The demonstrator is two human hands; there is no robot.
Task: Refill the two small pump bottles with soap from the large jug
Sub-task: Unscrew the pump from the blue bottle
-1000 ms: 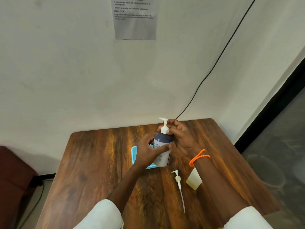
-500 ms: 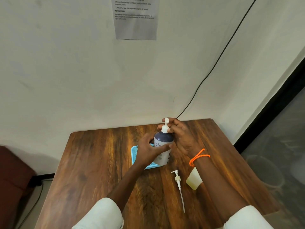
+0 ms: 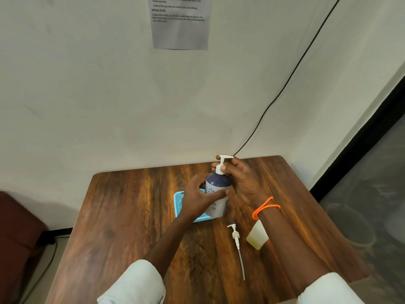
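Note:
A small pump bottle, dark blue on top and white below, stands upright at the right edge of a blue tray. My left hand wraps around its body. My right hand pinches the white pump head at the collar, nozzle pointing right. A second, loose pump with a long dip tube lies on the wooden table in front of the bottle. A pale yellowish bottle is partly hidden under my right forearm. No large jug is in view.
The table stands against a white wall with a printed sheet and a black cable running down behind the table. A dark red seat sits at the left, and grey floor lies to the right.
The pump head has turned under my right fingers: its nozzle pointed left, then toward the camera, and now points right. Both hands stay on the bottle.

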